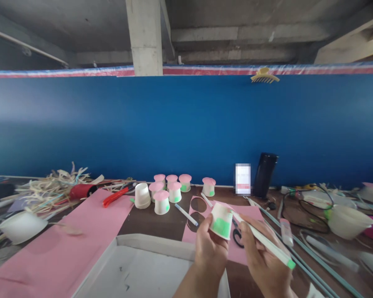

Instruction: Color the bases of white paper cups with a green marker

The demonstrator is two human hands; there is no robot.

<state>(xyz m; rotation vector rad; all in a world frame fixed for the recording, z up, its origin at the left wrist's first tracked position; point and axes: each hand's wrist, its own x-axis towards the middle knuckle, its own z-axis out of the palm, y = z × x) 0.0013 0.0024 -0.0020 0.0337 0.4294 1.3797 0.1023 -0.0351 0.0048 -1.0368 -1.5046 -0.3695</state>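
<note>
From my remote seat, I see the left hand (211, 245) gripping a white paper cup (217, 210), tilted rim-down above the pink sheet (236, 254), a green patch on its side. The right hand (262, 254) grasps a white marker (269, 241) with a green end, its tip at the cup's edge; I can't tell whether they touch. The small tube's label (286, 227) is too blurred for me to read; the upright screen (243, 177) is pixelated.

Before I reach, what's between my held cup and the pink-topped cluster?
Head view: a white pen and, nearer the held cup, pink paper with holes.
</note>
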